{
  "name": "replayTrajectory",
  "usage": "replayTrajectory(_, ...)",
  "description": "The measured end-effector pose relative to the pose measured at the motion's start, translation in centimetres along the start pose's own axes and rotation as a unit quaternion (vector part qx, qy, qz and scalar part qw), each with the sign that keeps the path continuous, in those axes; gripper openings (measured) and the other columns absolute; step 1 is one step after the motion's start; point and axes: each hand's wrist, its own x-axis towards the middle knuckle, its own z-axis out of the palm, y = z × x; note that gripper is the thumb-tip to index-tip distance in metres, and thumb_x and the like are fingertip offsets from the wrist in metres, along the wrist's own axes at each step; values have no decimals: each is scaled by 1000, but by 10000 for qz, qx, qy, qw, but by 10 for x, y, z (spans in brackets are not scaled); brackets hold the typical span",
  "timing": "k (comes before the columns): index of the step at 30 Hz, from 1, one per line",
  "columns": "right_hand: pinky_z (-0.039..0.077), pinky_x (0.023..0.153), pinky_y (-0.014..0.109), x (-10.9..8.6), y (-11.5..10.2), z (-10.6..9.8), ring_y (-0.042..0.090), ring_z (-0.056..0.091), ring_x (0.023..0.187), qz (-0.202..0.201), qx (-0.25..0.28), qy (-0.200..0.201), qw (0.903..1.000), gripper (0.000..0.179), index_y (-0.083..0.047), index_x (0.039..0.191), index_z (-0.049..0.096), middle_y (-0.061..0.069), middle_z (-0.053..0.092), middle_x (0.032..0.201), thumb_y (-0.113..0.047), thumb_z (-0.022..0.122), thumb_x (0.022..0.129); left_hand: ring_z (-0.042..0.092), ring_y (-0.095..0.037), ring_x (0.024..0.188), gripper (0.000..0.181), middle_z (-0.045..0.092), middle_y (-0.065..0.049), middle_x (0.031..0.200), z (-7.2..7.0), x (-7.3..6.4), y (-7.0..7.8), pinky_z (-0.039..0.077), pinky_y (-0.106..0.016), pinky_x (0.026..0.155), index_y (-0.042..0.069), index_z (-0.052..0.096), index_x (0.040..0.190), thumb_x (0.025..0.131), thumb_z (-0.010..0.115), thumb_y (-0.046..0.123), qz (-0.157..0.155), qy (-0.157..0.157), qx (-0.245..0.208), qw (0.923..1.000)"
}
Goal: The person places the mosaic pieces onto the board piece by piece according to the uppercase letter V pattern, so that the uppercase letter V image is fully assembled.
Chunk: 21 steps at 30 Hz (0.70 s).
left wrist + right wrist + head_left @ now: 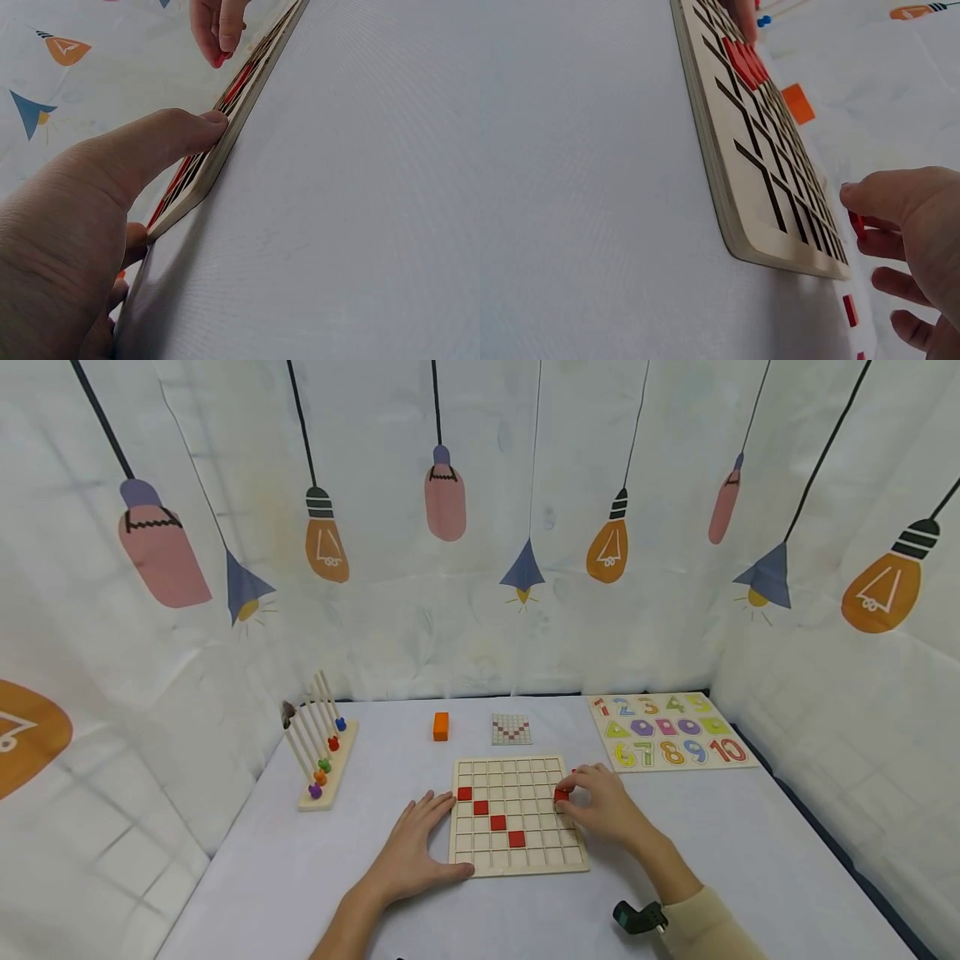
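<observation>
A wooden grid board (517,860) lies on the table in front of the person. Four small red square tiles make a slanting row on it, among them the red tile (498,822). The left hand (411,852) rests at the board's near left corner, thumb on the near edge, its other fingers stretched along the left side. Above the board's right edge, the right hand (603,806) pinches another red tile (857,225) between thumb and fingertips. Its remaining fingers are loosely bent, as the right wrist view shows.
Loose red pieces (850,310) lie beyond the board's right side. Behind the board are an orange block (441,727) and a small pattern card (512,729). A peg stand with coloured beads (330,777) stands left; a number puzzle board (667,732) lies back right.
</observation>
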Motion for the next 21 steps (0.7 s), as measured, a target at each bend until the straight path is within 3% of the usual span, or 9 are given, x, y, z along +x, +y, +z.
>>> replayTrajectory(8, 56, 104, 45, -2, -7, 12, 12, 60, 112, -185, 188, -238, 9994, 20, -29, 115, 83, -16, 71, 113, -29, 89, 96, 24, -29, 174, 120, 46, 7, 177, 0, 0, 0, 15, -61, 143, 23, 50, 168, 71, 88, 82, -2, -14, 20, 10000)
replayTrajectory(15, 57, 96, 37, -3, -12, 20, 10, 61, 110, -259, 448, -404, 9978, 20, -29, 116, 83, -19, 71, 114, -30, 87, 97, 24, -28, 174, 119, 45, 8, 177, 0, 0, 0, 15, -61, 144, 24, 50, 169, 71, 88, 81, -39, -34, 4, 10000)
replayTrajectory(21, 58, 99, 36, -3, -17, 23, 7, 61, 113, -471, 445, -426, 9970, 20, -27, 117, 83, -18, 72, 115, -29, 88, 98, 23, -28, 174, 119, 44, 8, 178, -1, 0, 2, 14, -62, 144, 25, 49, 169, 71, 88, 81, -118, -65, 11, 9999)
